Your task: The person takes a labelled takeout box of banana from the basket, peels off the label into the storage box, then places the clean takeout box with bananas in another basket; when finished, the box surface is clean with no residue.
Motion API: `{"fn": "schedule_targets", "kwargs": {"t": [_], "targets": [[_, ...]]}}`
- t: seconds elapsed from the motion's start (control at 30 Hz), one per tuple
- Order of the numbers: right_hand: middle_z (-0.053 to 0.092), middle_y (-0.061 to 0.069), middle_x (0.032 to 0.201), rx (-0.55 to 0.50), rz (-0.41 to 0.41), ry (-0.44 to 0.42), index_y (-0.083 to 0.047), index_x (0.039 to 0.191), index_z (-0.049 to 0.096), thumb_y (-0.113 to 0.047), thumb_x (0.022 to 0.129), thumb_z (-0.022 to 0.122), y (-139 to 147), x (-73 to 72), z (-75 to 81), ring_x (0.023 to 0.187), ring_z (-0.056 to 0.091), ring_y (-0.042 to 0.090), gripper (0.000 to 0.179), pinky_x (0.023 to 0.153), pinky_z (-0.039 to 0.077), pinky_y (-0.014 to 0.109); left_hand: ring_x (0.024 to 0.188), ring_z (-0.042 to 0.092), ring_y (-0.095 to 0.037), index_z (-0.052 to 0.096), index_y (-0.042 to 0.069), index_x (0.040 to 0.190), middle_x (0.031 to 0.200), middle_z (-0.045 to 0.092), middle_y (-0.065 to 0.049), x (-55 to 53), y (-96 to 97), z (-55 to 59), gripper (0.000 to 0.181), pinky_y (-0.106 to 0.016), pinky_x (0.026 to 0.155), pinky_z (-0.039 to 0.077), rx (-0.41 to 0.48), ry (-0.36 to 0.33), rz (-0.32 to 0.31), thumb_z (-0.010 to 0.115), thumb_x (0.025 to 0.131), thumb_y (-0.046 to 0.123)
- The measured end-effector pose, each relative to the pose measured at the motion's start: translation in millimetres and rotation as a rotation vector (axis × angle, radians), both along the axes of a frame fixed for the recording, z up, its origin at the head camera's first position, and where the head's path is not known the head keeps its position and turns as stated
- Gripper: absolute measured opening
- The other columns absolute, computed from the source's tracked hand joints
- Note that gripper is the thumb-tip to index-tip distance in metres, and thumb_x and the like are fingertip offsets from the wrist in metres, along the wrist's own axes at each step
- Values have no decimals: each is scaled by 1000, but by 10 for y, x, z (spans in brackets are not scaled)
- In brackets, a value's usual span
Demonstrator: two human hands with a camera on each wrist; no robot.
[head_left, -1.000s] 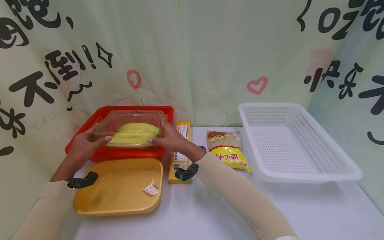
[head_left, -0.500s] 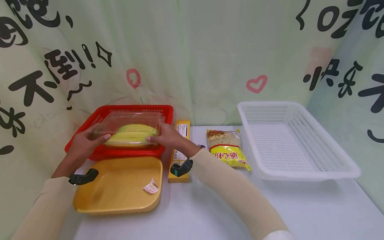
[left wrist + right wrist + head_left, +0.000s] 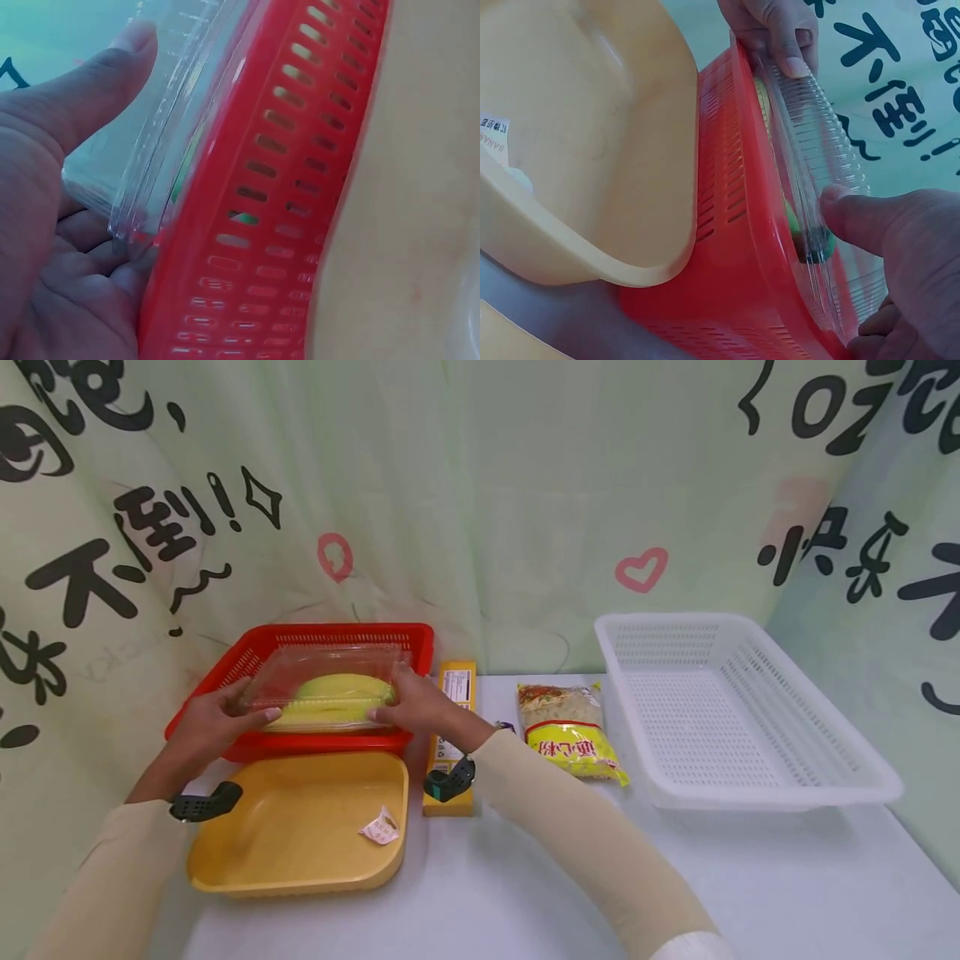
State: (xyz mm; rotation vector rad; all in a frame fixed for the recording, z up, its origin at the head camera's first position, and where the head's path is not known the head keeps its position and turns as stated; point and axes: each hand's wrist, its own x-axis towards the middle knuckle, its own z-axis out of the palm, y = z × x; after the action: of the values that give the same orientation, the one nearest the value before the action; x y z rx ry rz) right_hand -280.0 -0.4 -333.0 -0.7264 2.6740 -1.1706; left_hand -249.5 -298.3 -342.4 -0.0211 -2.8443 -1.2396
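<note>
A clear plastic food container (image 3: pixel 322 658) lies over the red basket (image 3: pixel 315 743). Through its plastic show long yellow shapes (image 3: pixel 341 689) like bananas; in the right wrist view a green end (image 3: pixel 815 245) with a dark tip appears by the basket rim. My left hand (image 3: pixel 210 720) grips the container's left end, thumb on top and fingers curled at the edge. At the opposite end my right hand (image 3: pixel 423 703) holds it the same way, thumb (image 3: pixel 855 216) pressing the ribbed plastic. The left wrist view shows the container's edge (image 3: pixel 146 187) right at the basket rim.
In front of the basket stands a tan tray (image 3: pixel 292 827) with a small printed wrapper (image 3: pixel 381 827). A yellow box (image 3: pixel 459 689) lies right of it, partly behind my right wrist. Farther right are a yellow food packet (image 3: pixel 572 735) and a white perforated basket (image 3: pixel 750 806).
The container has come down slightly onto the red basket, both hands moving with it. My right hand has shifted a little to the left.
</note>
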Motion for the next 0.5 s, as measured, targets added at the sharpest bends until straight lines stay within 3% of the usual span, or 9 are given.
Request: {"fn": "schedule_targets", "kwargs": {"t": [0.1,0.3,0.5], "targets": [[61,7,114,-6,0,-19,-6,153,23,-25,88,73,4,-1,5,87,57,11,84,77,54,22,119,44,-43,19,14,155,144,42,-25,-10,5,-10,95,-47,87,52,19,-14,12,71,85,51],[61,7,89,-32,31,-40,-3,154,18,-25,90,71,33,-3,37,72,56,15,86,72,54,21,123,45,-41,22,16,155,147,41,-20,-72,-15,-64,98,-45,86,53,7,-25,75,72,81,55],[63,3,98,-50,43,-66,-8,141,42,-24,90,71,50,-6,43,84,58,15,60,74,54,22,124,43,-45,18,11,155,147,39,-25,-31,8,-14,98,-50,89,50,9,-42,36,72,83,52]]}}
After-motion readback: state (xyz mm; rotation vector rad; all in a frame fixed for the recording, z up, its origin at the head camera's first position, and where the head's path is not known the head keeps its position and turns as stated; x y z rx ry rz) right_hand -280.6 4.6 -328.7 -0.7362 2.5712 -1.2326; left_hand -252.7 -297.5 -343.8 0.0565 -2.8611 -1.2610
